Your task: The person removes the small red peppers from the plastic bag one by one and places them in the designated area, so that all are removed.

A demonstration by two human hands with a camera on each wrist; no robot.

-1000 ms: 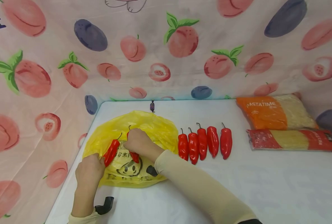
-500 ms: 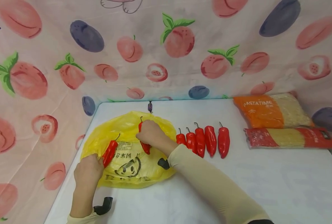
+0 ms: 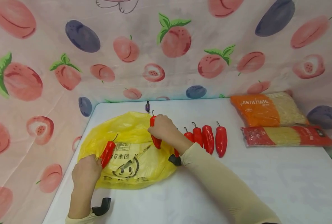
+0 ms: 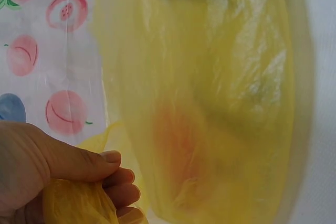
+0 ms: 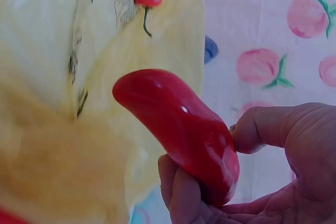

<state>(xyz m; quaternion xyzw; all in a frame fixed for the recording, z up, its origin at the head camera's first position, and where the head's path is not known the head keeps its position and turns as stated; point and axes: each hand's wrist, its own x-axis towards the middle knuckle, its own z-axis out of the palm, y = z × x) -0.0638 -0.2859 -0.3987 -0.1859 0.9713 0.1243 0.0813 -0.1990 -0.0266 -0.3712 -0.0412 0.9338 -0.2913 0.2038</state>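
A yellow plastic bag [image 3: 143, 168] lies on the white table at the left. My left hand [image 3: 87, 172] grips its left edge; in the left wrist view, thumb and curled fingers pinch the bunched plastic. Beside that hand, a red pepper [image 3: 107, 154] with a dark stem lies on the bag. My right hand [image 3: 166, 129] holds another red pepper [image 5: 178, 124] above the bag's right side, stem pointing away; the right wrist view shows it between thumb and fingers. To the right of the bag, several red peppers [image 3: 221, 141] lie in a row, some partly hidden by my right arm.
An orange pasta bag [image 3: 259, 110] and a red packet of noodles [image 3: 285, 136] lie at the back right. A small dark wrapped piece [image 3: 147, 106] sits near the table's back edge. A fruit-printed cloth [image 3: 180, 74] hangs behind the table.
My right hand has moved from over the bag's middle to the right and away from me, carrying the red pepper. My left hand keeps its place at the bag's edge.
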